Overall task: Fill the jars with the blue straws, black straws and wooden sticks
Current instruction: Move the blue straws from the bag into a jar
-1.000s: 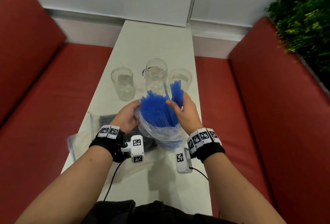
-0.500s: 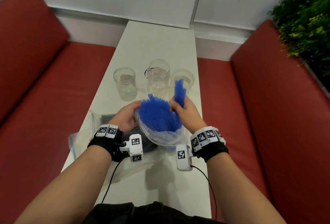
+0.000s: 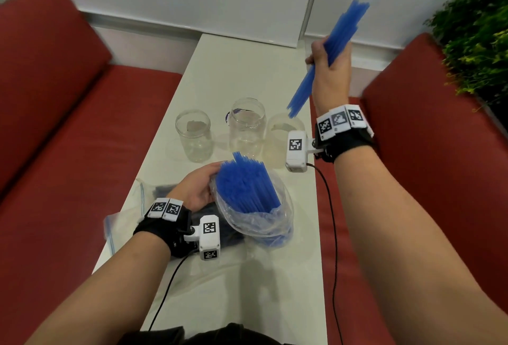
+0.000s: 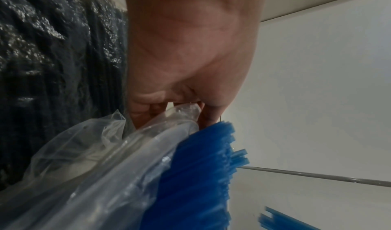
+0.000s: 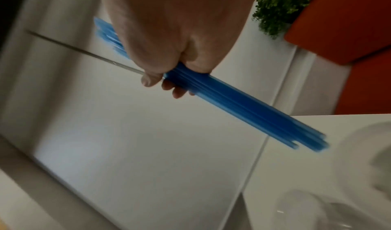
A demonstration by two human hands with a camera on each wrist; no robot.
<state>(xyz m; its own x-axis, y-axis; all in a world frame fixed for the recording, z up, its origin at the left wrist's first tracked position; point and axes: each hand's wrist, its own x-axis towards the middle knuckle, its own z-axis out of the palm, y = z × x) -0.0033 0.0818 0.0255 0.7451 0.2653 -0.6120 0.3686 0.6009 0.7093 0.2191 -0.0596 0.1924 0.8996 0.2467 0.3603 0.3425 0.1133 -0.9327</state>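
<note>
While the scene is read from left to right, each entry is given as label: value

Bag of black straws (image 3: pixel 162 190): laid flat on the white table (image 3: pixel 247 75) at the near left, partly hidden under the left wrist; nothing has been taken from it into a jar

Left jar (image 3: pixel 194 135): upright and unfilled, apart from the middle jar

Left hand (image 3: pixel 196 189): the rim of the clear plastic bag (image 3: pixel 255 223) is pinched between thumb and curled fingers, as the left wrist view shows, so the bag mouth is held open

Blue straws in the bag (image 3: pixel 246 186): a thick bundle is stood on end, its tips fanned toward the jars

Middle jar (image 3: pixel 247 127): upright and unfilled

Right jar (image 3: pixel 280 138): upright and unfilled, partly hidden by the right wrist camera

Right hand (image 3: pixel 328 69): closed round a small bunch of blue straws (image 3: pixel 327 58), gripped near the middle and raised well above the jars, lower ends tilted down toward the right jar

Wooden sticks: not made out in any view

Risk, spill: straws may be splayed past the jar mouth if the slanted bunch is released before being set upright

Risk, tipping: a light jar could be knocked over by the lower ends

Risk, bag: the standing bundle could be toppled if the pinch on the rim is slackened
</note>
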